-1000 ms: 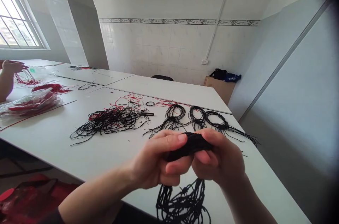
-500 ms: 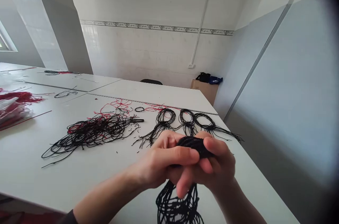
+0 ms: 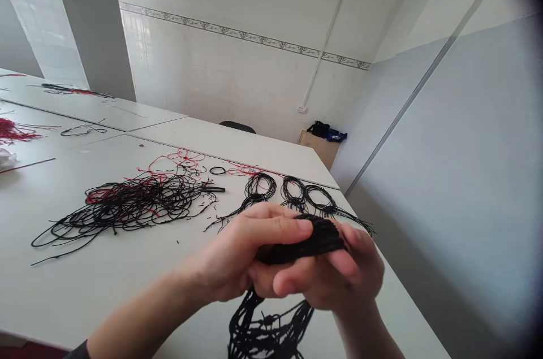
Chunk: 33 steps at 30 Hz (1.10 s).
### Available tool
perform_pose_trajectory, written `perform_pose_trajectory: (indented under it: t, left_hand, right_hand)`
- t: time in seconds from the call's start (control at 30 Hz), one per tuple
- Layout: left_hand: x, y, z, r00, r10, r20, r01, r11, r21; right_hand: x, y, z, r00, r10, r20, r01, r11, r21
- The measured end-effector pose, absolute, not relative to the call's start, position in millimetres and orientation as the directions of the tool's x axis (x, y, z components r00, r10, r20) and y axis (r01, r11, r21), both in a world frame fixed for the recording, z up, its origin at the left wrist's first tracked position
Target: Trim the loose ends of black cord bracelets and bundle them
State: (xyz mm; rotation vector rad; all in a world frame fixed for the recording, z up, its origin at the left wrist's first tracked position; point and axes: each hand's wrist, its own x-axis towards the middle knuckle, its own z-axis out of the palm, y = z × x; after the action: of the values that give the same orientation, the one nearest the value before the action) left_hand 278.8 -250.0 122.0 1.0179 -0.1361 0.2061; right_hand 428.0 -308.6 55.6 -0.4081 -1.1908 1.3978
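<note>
Both hands stay clamped on the bundle of black cords [image 3: 303, 243] above the near tabletop [image 3: 85, 291], but the left hand [image 3: 237, 260] has slid its fingers back over the top while the right hand [image 3: 352, 274] grips beneath, loose ends dangling below.

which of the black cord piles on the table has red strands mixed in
The big loose tangle at the left of the table. The three coiled bundles beyond the hands are all black, as is the bunch the hands hold.
</note>
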Motion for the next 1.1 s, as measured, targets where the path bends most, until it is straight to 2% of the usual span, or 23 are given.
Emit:
perform_pose_trajectory:
  t: [0.1, 0.17, 0.3, 0.67, 0.93, 1.03, 1.1]
  left_hand:
    - [274, -252, 122, 0.964, 0.108, 0.242, -0.260, 0.567, 0.781]
    - [271, -253, 122, 0.961, 0.106, 0.254, -0.263, 0.624, 0.735]
    - [264, -248, 127, 0.959, 0.162, 0.234, -0.278, 0.703, 0.654]
    - [259, -243, 132, 0.922, 0.300, 0.247, -0.388, 0.685, 0.617]
    - [257, -254, 128, 0.941, 0.250, 0.227, -0.334, 0.598, 0.728]
    - [259, -250, 128, 0.918, 0.323, 0.230, -0.384, 0.574, 0.723]
    - [265, -243, 128, 0.895, 0.367, 0.255, -0.434, 0.581, 0.689]
  right_hand:
    - [418, -313, 73, -0.406, 0.765, 0.500, -0.713, 0.077, -0.697]
    - [416, -315, 84, -0.467, 0.721, 0.512, -0.755, -0.023, -0.655]
    - [420, -308, 94, -0.507, 0.741, 0.441, -0.710, -0.069, -0.701]
    - [413, -288, 91, -0.538, 0.711, 0.454, -0.698, -0.073, -0.713]
    - [416, -279, 73, -0.452, 0.802, 0.391, -0.605, 0.046, -0.795]
    - [416, -276, 77, -0.417, 0.840, 0.348, -0.579, 0.050, -0.814]
    - [417, -273, 83, -0.300, 0.906, 0.298, -0.469, 0.132, -0.873]
